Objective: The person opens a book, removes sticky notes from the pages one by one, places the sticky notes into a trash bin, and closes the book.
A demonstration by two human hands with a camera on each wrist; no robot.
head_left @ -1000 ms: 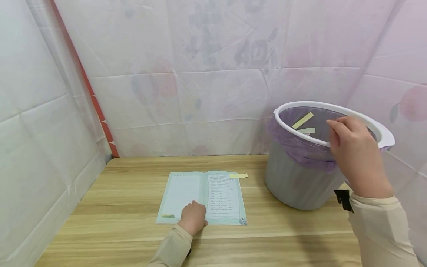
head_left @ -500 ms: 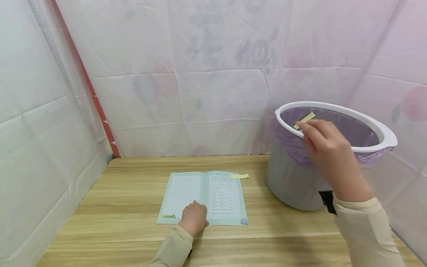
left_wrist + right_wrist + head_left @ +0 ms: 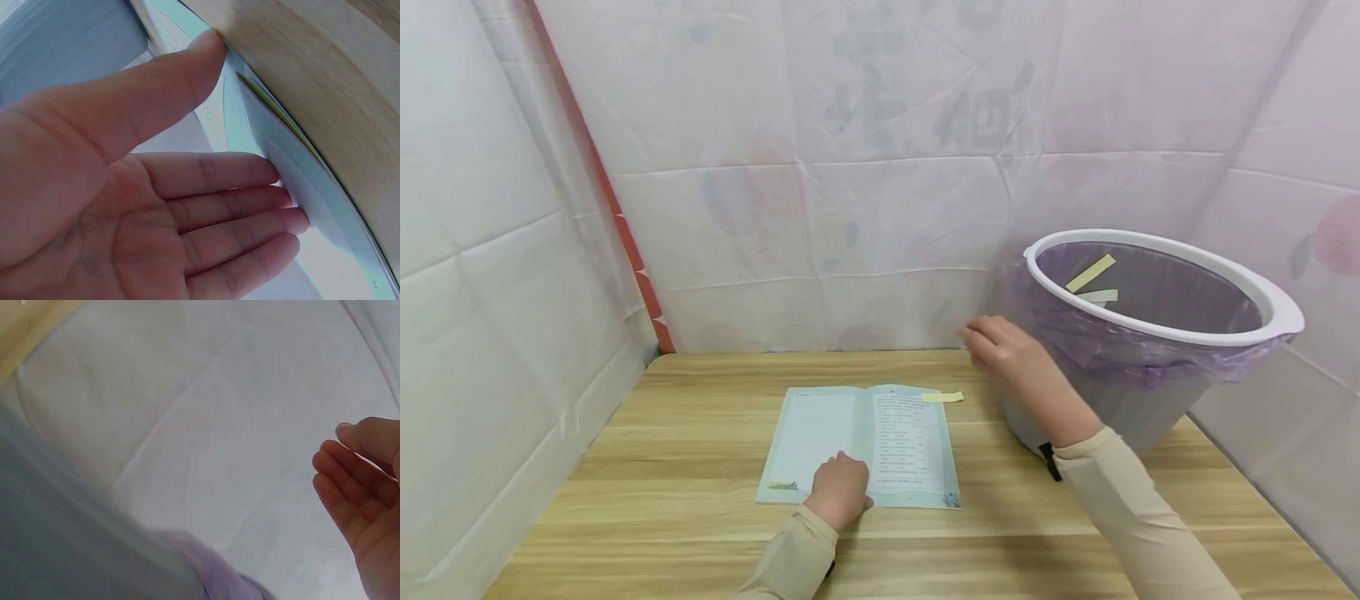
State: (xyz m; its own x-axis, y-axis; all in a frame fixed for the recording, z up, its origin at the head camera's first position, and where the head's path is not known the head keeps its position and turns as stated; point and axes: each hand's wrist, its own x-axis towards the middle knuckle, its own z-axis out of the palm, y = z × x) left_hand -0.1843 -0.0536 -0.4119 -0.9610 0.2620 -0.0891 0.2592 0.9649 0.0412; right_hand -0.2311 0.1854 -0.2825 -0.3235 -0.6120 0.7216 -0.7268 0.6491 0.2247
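An open booklet (image 3: 917,458) with pale green page borders lies on the wooden table. My left hand (image 3: 838,490) rests on its lower middle, near the fold. In the left wrist view, the fingers (image 3: 231,231) lie nearly straight against the pages, with the thumb at the edge. A yellow paper strip (image 3: 953,397) sticks out past the booklet's upper right edge. My right hand (image 3: 1018,358) is in the air just left of the grey bin (image 3: 1135,408). The right wrist view shows its fingers (image 3: 344,469) loosely bent, nothing between them and the thumb.
The bin has a white oval rim (image 3: 1157,331) and a purple liner (image 3: 1097,350). Inside it show a yellow strip (image 3: 1090,273) and a pale green strip (image 3: 1101,296). Light patterned cloth (image 3: 820,217) encloses the wooden table (image 3: 685,417) at the back and sides.
My right hand has moved left from over the bin's opening to beside the bin, lowering toward the booklet. The left hand and the booklet have stayed in place.
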